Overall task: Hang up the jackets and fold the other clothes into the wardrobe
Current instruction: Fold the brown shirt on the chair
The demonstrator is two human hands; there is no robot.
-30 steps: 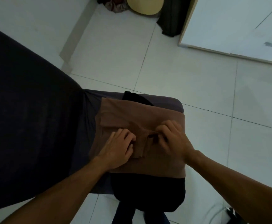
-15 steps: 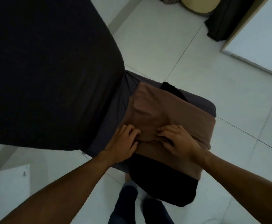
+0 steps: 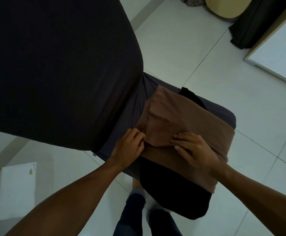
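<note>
Mid-fold, not near done. Brown garment (image 3: 186,120) lying partly folded on covered chair seat (image 3: 224,109), atop black garment (image 3: 176,195). Left hand (image 3: 130,147) curled, pinching its edge; right hand (image 3: 196,150) fingers straight, pressing the fold. Stowing in wardrobe still pending.

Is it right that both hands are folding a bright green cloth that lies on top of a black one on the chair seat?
Not quite: the cloth is brown, not bright green, as the head view shows. The rest holds: the left hand and the right hand are both on it, and it lies on top of a black cloth on the chair seat.
</note>
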